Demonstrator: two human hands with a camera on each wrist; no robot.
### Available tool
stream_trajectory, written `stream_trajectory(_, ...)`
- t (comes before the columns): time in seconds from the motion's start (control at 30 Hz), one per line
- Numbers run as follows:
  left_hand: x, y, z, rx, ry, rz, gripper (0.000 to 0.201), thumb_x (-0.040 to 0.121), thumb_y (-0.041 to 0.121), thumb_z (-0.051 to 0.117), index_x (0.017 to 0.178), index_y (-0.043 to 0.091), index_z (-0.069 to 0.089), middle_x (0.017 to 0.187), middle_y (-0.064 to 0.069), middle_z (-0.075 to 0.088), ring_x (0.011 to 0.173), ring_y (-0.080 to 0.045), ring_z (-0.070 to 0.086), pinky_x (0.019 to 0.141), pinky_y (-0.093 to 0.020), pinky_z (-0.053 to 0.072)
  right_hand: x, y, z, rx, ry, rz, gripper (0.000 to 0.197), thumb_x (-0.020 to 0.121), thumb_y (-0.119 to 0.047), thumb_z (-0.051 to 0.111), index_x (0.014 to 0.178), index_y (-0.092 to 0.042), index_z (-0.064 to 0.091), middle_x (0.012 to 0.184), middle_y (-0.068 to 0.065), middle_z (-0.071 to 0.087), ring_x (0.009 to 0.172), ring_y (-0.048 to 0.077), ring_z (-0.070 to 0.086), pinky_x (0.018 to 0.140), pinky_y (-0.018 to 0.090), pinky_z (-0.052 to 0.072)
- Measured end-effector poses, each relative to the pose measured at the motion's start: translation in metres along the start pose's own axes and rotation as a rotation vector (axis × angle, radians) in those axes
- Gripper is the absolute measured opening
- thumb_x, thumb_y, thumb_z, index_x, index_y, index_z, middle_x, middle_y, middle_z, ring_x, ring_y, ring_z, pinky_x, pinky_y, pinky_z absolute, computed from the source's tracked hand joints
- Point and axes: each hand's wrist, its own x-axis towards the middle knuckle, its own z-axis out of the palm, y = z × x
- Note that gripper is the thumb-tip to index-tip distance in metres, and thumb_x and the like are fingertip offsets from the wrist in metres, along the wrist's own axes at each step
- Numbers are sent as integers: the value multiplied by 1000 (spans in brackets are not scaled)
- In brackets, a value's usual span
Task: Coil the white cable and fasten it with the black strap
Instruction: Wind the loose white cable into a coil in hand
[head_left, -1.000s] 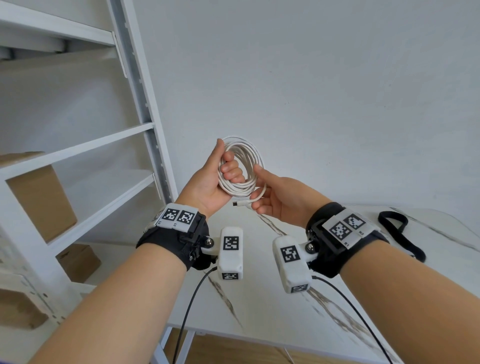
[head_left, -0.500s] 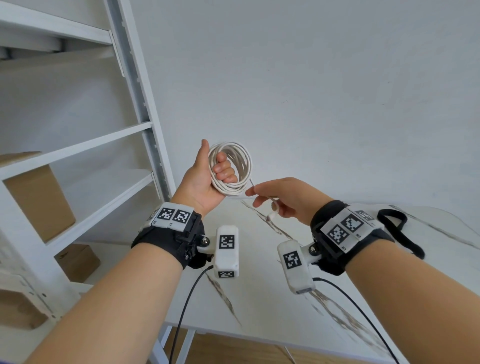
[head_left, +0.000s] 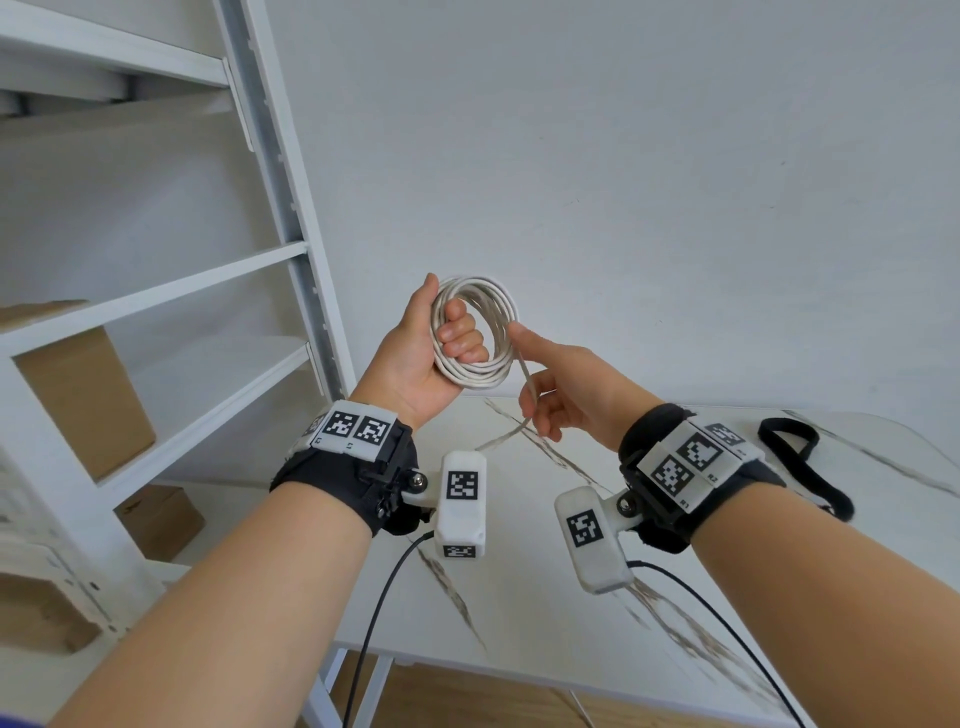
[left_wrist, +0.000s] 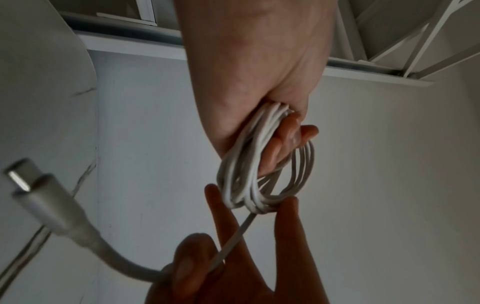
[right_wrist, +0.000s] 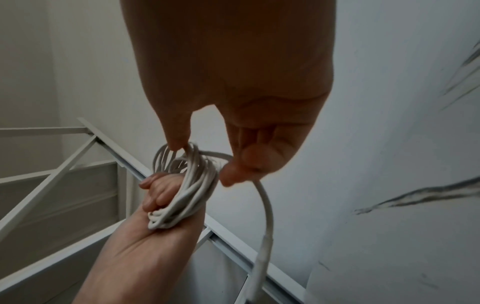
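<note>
The white cable (head_left: 475, 371) is wound into a round coil, and my left hand (head_left: 460, 338) grips it with the fingers curled through the loops. My right hand (head_left: 545, 374) is just right of the coil, thumb tip against its rim. Its lower fingers curl round the loose tail (head_left: 525, 379). In the left wrist view the tail leaves the coil (left_wrist: 246, 164), passes between the right fingers (left_wrist: 226, 216) and ends in a plug (left_wrist: 33, 197). The right wrist view shows the coil (right_wrist: 187, 197) and the tail (right_wrist: 267, 216) hanging down. The black strap (head_left: 800, 467) lies on the table to the right.
A white marble-pattern table (head_left: 519, 597) lies under both hands. A white metal shelving unit (head_left: 291, 249) stands at the left, with cardboard boxes (head_left: 88, 395) on its shelves. A plain white wall is behind.
My right hand dropped away with the tail, then came back up to the coil's right rim. The left hand has lifted the coil slightly. The strap has not moved.
</note>
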Motion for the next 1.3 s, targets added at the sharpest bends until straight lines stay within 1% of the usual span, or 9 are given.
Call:
stream_trajectory(0.27, -2, -4, 2, -73, -22, -42, 56, 97, 50, 43, 52, 16, 51, 43, 7, 29, 38, -7, 29, 42, -19, 32, 1, 6, -11, 16, 45, -114, 72, 77, -52, 73, 106, 13, 61, 59, 8, 45, 47, 18, 32, 47, 28, 24)
stream_trajectory(0.47, -2, -12, 6, -11, 66, -54, 52, 96, 53, 43, 58, 17, 44, 45, 6, 28, 42, -10, 34, 45, -21, 39, -3, 0, -16, 57, 52, -166, 48, 85, -29, 69, 105, 15, 63, 60, 3, 54, 48, 16, 35, 48, 25, 28)
stream_trajectory(0.57, -2, -15, 5, 105, 125, -53, 51, 94, 56, 45, 63, 15, 47, 47, 3, 35, 50, -15, 45, 60, -25, 47, -3, -3, -16, -36, 132, -197, 41, 84, -21, 66, 95, 19, 63, 58, 7, 55, 46, 17, 37, 44, 24, 31)
stream_trajectory(0.67, -1, -16, 0, 290, 160, -26, 50, 93, 55, 46, 72, 12, 57, 52, 0, 49, 57, -20, 58, 75, -30, 50, -3, -5, -21, -54, 171, -219, 35, 84, -17, 67, 92, 16, 66, 56, 6, 57, 45, 19, 38, 42, 23, 31)
stream_trajectory(0.9, -2, -4, -20, 536, 7, -87, 61, 91, 63, 39, 97, 6, 61, 79, -10, 66, 82, -23, 66, 87, -35, 51, -7, -20, -31, -265, 130, -230, 21, 81, -19, 71, 71, 0, 72, 58, 6, 61, 46, 16, 39, 49, 22, 36)
stream_trajectory(1.0, -2, 5, -23, 697, -93, -115, 70, 74, 74, 55, 96, 8, 60, 79, -8, 66, 83, -22, 64, 86, -33, 50, -10, -29, -30, -397, 82, -231, 26, 81, -20, 70, 60, -6, 66, 56, 5, 61, 43, 12, 40, 59, 25, 40)
stream_trajectory(1.1, -3, 12, -22, 779, -136, -99, 69, 70, 59, 72, 112, 6, 59, 76, -3, 64, 78, -18, 64, 77, -29, 50, -9, -33, -28, -492, 54, -219, 25, 80, -23, 71, 63, -4, 69, 58, 5, 63, 45, 13, 42, 60, 25, 41)
stream_trajectory(1.2, -6, 16, -18, 962, -150, -113, 49, 73, 50, 71, 99, 9, 65, 74, 0, 61, 80, -18, 61, 75, -29, 48, -8, -33, -23, -604, 13, -195, 24, 79, -28, 70, 68, -7, 72, 58, 2, 65, 49, 14, 45, 56, 25, 40)
stream_trajectory(1.3, -7, 13, -14, 1229, -63, -95, 58, 76, 62, 63, 94, 8, 68, 63, 7, 56, 75, -16, 57, 78, -29, 44, -6, -31, -17, -692, -3, -187, 25, 81, -29, 69, 60, -15, 68, 55, -3, 65, 46, 12, 45, 51, 22, 38)
